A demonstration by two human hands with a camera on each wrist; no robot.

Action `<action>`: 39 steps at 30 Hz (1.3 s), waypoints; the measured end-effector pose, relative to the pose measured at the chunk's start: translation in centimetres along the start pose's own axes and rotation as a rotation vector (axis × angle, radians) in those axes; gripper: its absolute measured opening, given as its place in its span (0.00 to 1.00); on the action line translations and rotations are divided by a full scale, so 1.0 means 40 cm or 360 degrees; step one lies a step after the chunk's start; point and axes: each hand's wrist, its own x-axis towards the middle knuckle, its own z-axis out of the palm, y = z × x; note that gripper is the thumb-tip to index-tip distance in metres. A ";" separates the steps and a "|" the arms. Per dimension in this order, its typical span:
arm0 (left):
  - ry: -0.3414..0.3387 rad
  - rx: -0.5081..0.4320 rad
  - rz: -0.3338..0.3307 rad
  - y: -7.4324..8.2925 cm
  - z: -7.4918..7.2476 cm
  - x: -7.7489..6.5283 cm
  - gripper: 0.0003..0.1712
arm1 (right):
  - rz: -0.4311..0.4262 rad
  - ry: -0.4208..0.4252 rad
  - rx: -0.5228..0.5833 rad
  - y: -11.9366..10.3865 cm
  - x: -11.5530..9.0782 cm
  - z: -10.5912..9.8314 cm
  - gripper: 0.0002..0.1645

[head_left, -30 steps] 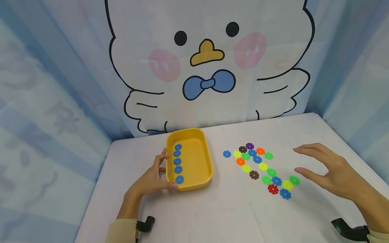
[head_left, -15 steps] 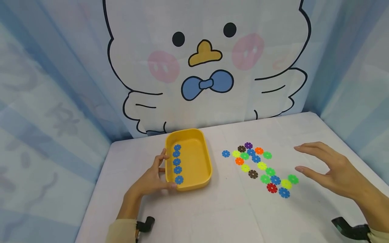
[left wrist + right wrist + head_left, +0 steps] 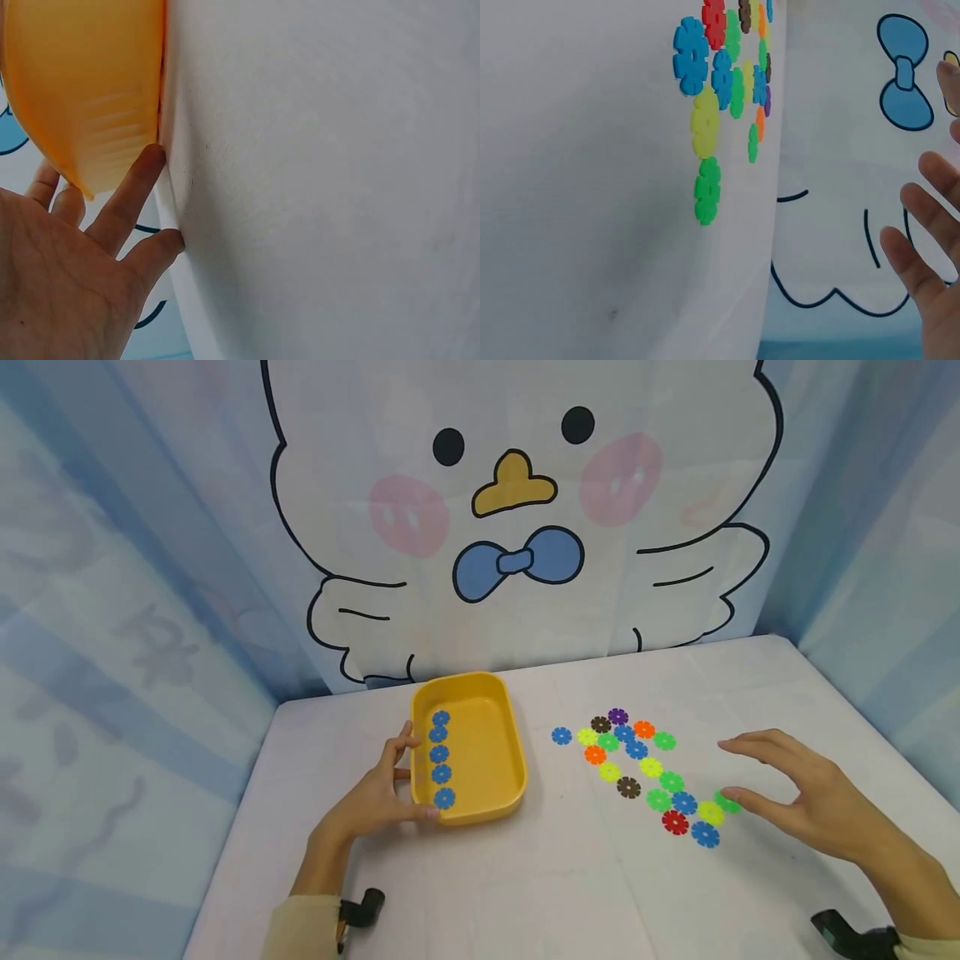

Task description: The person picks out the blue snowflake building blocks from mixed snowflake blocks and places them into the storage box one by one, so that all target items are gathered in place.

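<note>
A yellow tray (image 3: pixel 480 752) sits on the white table with several blue snowflake discs (image 3: pixel 441 752) in a row along its left side. My left hand (image 3: pixel 371 797) holds the tray at its near-left corner, thumb at the near rim and fingers along the left wall. Spread fingers (image 3: pixel 135 195) touch the outside of the tray (image 3: pixel 97 82) in the left wrist view. My right hand (image 3: pixel 817 793) hovers at the right, fingers parted and holding nothing. Its thumb overlaps a green disc (image 3: pixel 731 803) in the head view; contact cannot be told.
Loose discs in blue, yellow, orange, brown, purple and red lie scattered between the tray and my right hand, including a red disc (image 3: pixel 675 822) and a lone blue disc (image 3: pixel 561 736). A cartoon-printed curtain (image 3: pixel 517 610) stands behind the table's far edge.
My right hand has come down slightly toward the discs, its thumb now overlapping the outermost green one. The left hand stays on the tray. The head view has shifted a little.
</note>
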 end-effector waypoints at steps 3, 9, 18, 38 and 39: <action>-0.0002 -0.0005 -0.0006 -0.001 -0.001 -0.001 0.61 | 0.0033 -0.0011 -0.0006 0.004 -0.012 0.010 0.48; -0.0005 -0.0001 0.0002 -0.001 -0.004 -0.002 0.62 | 0.0094 -0.0014 0.0010 0.014 -0.036 0.024 0.49; -0.0014 -0.0002 0.0021 -0.004 -0.007 -0.002 0.63 | 0.0206 -0.0137 0.0035 0.034 -0.067 0.068 0.44; -0.0040 -0.0019 0.0024 -0.003 -0.010 -0.003 0.63 | 0.0320 -0.0494 0.0001 0.043 -0.088 0.113 0.24; -0.0040 -0.0024 0.0018 -0.002 -0.010 -0.004 0.63 | 0.0313 -0.0493 0.0021 0.042 -0.088 0.114 0.23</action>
